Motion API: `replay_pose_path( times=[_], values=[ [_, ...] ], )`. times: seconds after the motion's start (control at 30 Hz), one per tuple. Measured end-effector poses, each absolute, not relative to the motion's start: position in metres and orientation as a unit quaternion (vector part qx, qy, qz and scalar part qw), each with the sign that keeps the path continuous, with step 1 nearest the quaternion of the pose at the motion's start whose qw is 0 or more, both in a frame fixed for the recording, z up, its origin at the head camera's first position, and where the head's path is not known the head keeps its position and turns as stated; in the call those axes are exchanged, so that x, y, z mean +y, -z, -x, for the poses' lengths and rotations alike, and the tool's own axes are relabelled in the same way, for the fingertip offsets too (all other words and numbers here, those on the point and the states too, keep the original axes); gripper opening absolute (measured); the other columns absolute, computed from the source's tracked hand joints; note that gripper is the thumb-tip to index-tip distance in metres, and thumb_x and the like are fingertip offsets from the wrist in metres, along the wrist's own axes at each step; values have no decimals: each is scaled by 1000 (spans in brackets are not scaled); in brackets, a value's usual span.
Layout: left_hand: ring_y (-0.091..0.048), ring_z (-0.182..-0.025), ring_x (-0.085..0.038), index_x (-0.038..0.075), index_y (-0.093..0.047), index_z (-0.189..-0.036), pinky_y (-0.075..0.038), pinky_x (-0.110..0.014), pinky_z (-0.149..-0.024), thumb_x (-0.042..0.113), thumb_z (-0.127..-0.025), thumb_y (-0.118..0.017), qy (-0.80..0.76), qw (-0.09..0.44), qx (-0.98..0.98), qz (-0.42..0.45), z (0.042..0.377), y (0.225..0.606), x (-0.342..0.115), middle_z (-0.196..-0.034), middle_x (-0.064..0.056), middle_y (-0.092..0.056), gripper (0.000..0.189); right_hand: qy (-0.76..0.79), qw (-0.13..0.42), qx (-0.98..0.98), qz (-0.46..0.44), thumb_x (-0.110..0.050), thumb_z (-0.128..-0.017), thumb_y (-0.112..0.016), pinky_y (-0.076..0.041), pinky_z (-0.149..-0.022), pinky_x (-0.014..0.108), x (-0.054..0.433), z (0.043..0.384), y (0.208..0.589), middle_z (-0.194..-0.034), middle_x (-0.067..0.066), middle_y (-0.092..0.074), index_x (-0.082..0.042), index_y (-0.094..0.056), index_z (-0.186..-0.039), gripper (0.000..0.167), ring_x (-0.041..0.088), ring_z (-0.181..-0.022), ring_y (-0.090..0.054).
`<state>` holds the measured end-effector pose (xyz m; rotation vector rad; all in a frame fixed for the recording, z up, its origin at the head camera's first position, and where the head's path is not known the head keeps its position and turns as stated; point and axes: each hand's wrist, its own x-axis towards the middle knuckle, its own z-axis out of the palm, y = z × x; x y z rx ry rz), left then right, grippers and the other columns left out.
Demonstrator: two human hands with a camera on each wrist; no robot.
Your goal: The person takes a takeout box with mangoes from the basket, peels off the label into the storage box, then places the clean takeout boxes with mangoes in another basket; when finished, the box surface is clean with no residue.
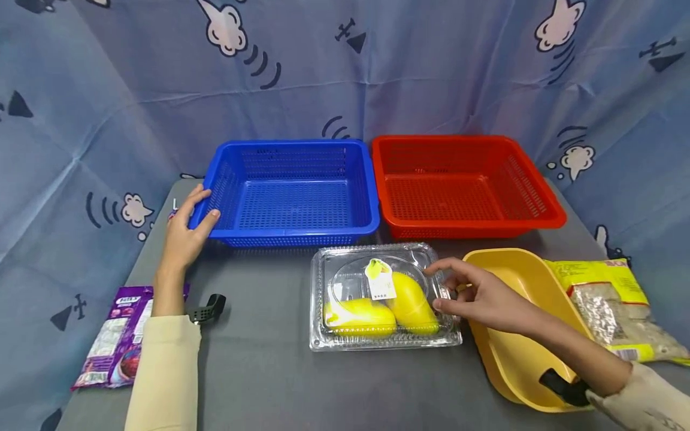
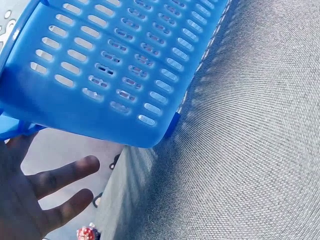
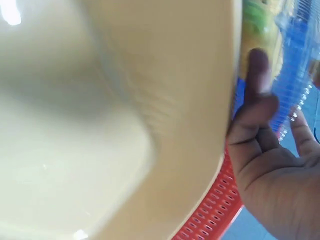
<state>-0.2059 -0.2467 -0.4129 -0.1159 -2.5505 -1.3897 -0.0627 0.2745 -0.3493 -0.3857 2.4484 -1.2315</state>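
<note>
My left hand (image 1: 185, 224) holds the left rim of a blue basket (image 1: 293, 232) near its front corner, the thumb over the edge. In the left wrist view two fingers (image 2: 65, 175) stretch out, spread apart, beside the basket's slotted wall (image 2: 100, 100). At the right edge of a clear plastic box (image 1: 334, 269), my right hand (image 1: 480, 296) grips with thumb and forefinger above the lid and the other fingers curled at the side. Two yellow mangoes (image 1: 406, 299) lie inside under a white label (image 1: 380, 278). The yellow tub (image 3: 165, 80) fills most of the right wrist view.
A red basket (image 1: 469, 224) stands right of the blue one. The yellow tub (image 1: 517, 269) is under my right forearm. A yellow-and-clear bag (image 1: 620, 311) lies at the right edge, purple packets (image 1: 121, 335) at the left. A patterned blue curtain (image 1: 431, 72) hangs behind the grey table (image 1: 259, 371).
</note>
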Motion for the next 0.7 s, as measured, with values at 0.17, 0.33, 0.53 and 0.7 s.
replay_pose_path(
  times=[0.17, 0.33, 0.53, 0.7],
  values=[
    [-28, -156, -34, 17, -50, -150, -23, -60, -124, 35, -99, -63, 477, 118, -870, 39, 206, 414, -247, -168, -2, -32, 56, 374, 191, 897, 141, -29, -90, -78, -48, -48, 28, 277, 67, 347, -91, 5, -63, -23, -53, -134, 52, 16, -67, -58],
    [-28, -155, -34, 17, -50, -150, -23, -61, -124, 34, -99, -64, 475, 117, -871, 38, 205, 415, -248, -168, -1, -32, 56, 343, 204, 902, 163, -33, -88, -79, -46, -54, 26, 284, 68, 345, -88, 1, -61, -24, -52, -134, 54, 14, -75, -58],
    [-28, -155, -33, 17, -51, -150, -24, -60, -124, 34, -99, -64, 475, 118, -871, 40, 206, 416, -248, -168, -1, -32, 56, 326, 206, 903, 188, -35, -88, -80, -48, -58, 25, 296, 67, 343, -92, 0, -60, -26, -50, -135, 56, 10, -83, -59],
    [-29, -155, -34, 17, -51, -149, -24, -60, -124, 34, -99, -63, 473, 122, -872, 38, 208, 416, -248, -167, -1, -33, 55, 328, 218, 898, 194, -34, -89, -79, -49, -60, 26, 301, 70, 341, -100, 1, -63, -25, -49, -137, 57, 10, -91, -61]
  ],
)
